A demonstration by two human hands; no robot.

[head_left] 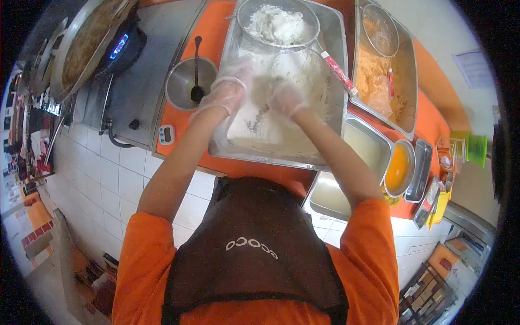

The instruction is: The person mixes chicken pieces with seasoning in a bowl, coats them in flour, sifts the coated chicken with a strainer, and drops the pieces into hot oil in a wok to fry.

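Note:
My left hand [230, 91], in a clear plastic glove, is over the left part of a large metal tray [337, 70] spread with white flour [271, 130]. My right hand [288, 101], gloved the same way, is low in the middle of the tray at the flour. Motion smears the fingers of both hands, so what they hold, if anything, cannot be made out. A round sieve [279, 23] with clumpy white flour in it rests across the far end of the tray. Its red-and-white handle [339, 73] reaches over the tray's right edge.
Left of the tray stand a metal bowl [179, 81] with a dark spoon [196, 70], a timer [166, 135] and a lit stove [119, 46] under a large pan [81, 46]. On the right are a tray of orange crumbs [374, 81], another sieve [381, 30] and a bowl of orange liquid [398, 168].

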